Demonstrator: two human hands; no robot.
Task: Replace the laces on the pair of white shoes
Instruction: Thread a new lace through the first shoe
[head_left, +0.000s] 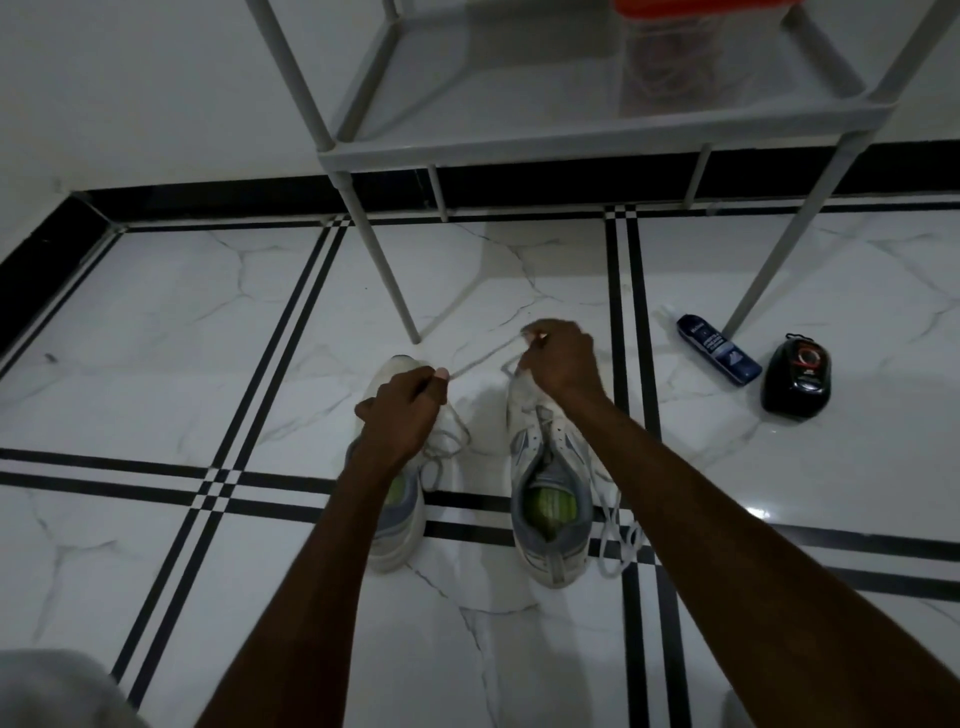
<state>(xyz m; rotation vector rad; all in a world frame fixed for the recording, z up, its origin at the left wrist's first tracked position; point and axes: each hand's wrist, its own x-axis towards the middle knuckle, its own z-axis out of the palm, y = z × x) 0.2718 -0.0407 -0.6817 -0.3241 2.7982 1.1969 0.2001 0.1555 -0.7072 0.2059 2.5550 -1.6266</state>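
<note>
- The two white shoes stand side by side on the marble floor (156, 322), toes pointing away toward the wall, both with green insoles showing.
- Left shoe (400, 488): the left hand (402, 415) sits over its front part, fingers curled and pinching one end of a white lace (483, 358). Loose loops of lace lie over the tongue just right of that hand.
- That lace runs taut through the air from the left hand, up and right, to the right hand.
- Right shoe (550, 499): the right hand (558, 358) hovers over its toe, fingers closed on the far end of the stretched lace. A slack lace trails down this shoe's right side and loops on the floor near the heel.
- By my reckoning the lacing step is under way; whether this lace is coming out or going in, I cannot tell.
- The next move calls for one hand to let go, so the lace can be drawn through an eyelet, with the shoe held steady.
- Farther right lie a blue bottle (719, 353) and a black case (797, 376), beside a leg of the grey rack (571, 137).
</note>
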